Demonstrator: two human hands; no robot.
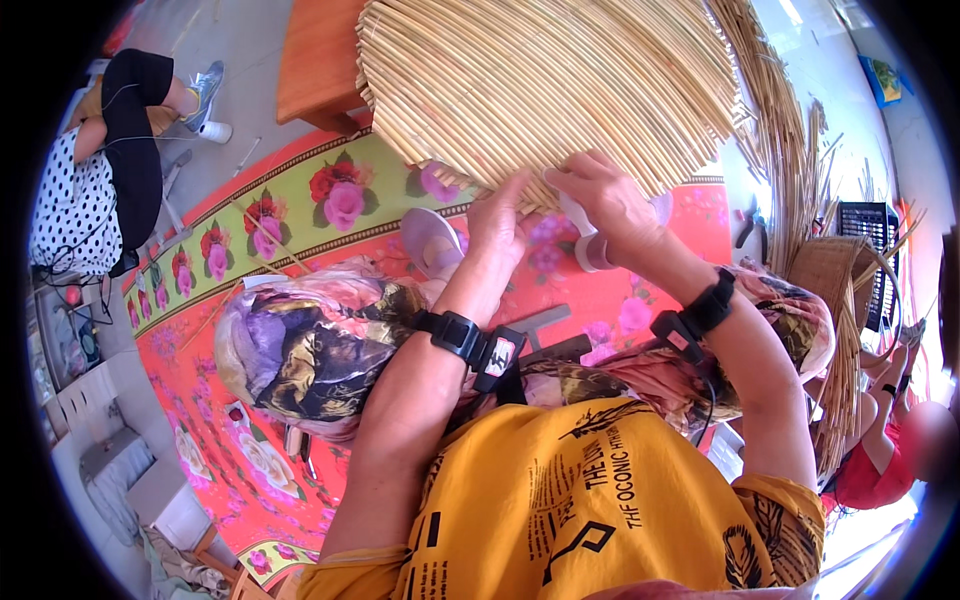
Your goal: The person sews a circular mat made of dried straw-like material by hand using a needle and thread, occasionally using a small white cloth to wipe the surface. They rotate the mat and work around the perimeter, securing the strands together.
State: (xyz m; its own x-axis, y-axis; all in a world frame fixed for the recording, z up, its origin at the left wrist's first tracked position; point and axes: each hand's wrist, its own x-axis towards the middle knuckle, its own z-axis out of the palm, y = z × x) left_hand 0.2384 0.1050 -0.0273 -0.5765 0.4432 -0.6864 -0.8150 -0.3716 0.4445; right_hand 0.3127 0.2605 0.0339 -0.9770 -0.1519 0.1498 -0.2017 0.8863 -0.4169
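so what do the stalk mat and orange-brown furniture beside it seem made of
Stalk mat: dried plant stems, perhaps straw or reed, with a slight sheen; it shows rows of slim, round, tan lengths.
Orange-brown furniture: probably wood, smooth and perhaps varnished, going by its warm, even colour.

Way ahead pretty much blocked by reed mat. Right side crowded by loose reeds, woven basket. Decent gap found over floral cloth, between wooden table and left knee.

Left hand beside right hand (curled)
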